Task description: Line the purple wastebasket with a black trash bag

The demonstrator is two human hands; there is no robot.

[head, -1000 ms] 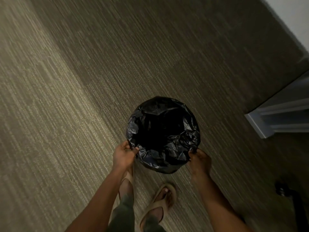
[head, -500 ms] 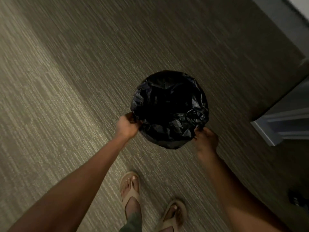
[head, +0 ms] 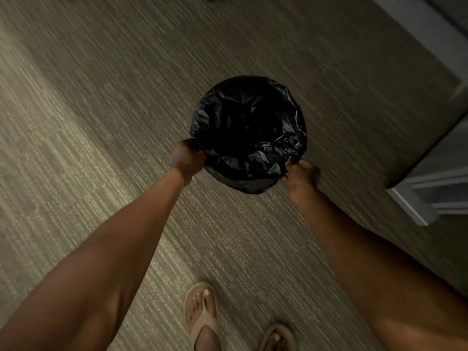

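Note:
A round wastebasket seen from above is fully covered by a crinkled black trash bag (head: pixel 249 153), folded over its rim; no purple shows. Its dark opening faces up. My left hand (head: pixel 187 158) grips the bag-covered rim on the left side. My right hand (head: pixel 301 176) pinches the bag at the rim's lower right. Both arms are stretched out forward, with the basket held out ahead of my feet over the carpet. Whether it rests on the floor I cannot tell.
Striped grey-beige carpet (head: pixel 101 122) spreads all around. A white door frame or trim corner (head: pixel 410 206) juts in at the right, with a wall base (head: pixel 417 29) running along the upper right. My sandaled feet (head: pixel 202 317) stand at the bottom.
The basket has moved forward, away from my feet, with both hands still gripping its bag-covered rim. My arms have stretched out further.

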